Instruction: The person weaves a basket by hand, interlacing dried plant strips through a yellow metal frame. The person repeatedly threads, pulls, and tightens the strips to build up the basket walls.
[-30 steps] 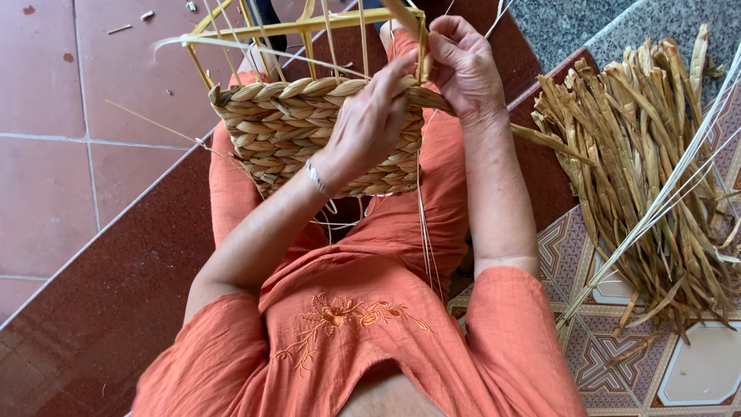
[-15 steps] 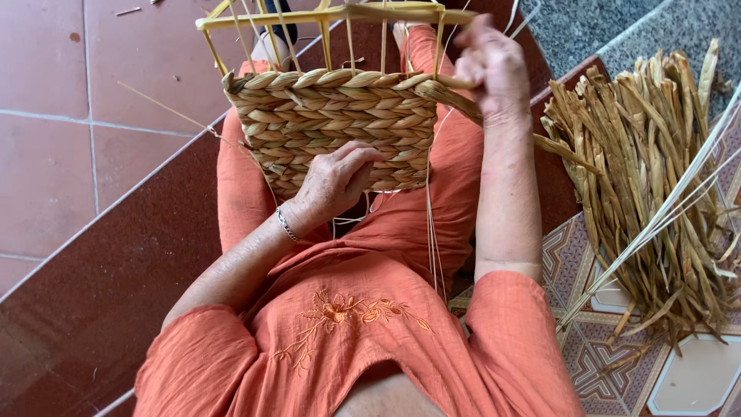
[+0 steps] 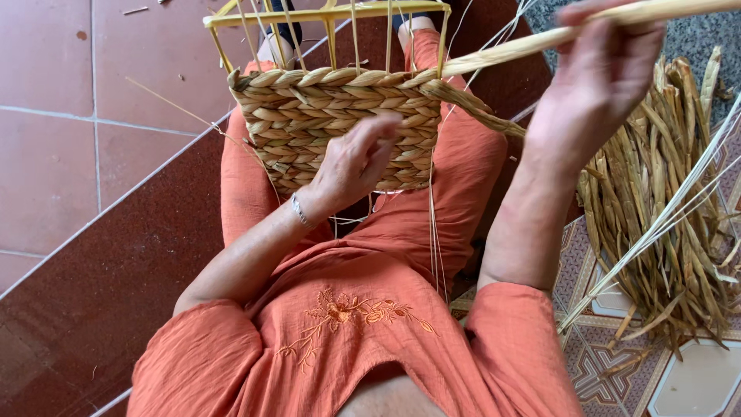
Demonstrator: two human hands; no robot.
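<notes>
Left hand (image 3: pixel 356 161) pressed flat, grip released, against half-woven straw basket (image 3: pixel 336 116) on lap, right hand (image 3: pixel 598 77) raised, grip clenched around pale fibre strand (image 3: pixel 532 38), dried reed bundle (image 3: pixel 679 232) beside

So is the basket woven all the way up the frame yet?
No. The basket weave stops below the frame top; bare uprights show above it.

Things lying around on the floor

A big pile of dry reed stalks (image 3: pixel 679 232) lies at the right, on patterned floor tiles (image 3: pixel 617 363). Thin pale strings (image 3: pixel 656 224) run across the pile. At the left are plain reddish tiles (image 3: pixel 46 154) and a dark red strip of floor (image 3: pixel 85 309). A loose straw (image 3: pixel 170 104) lies there.
</notes>
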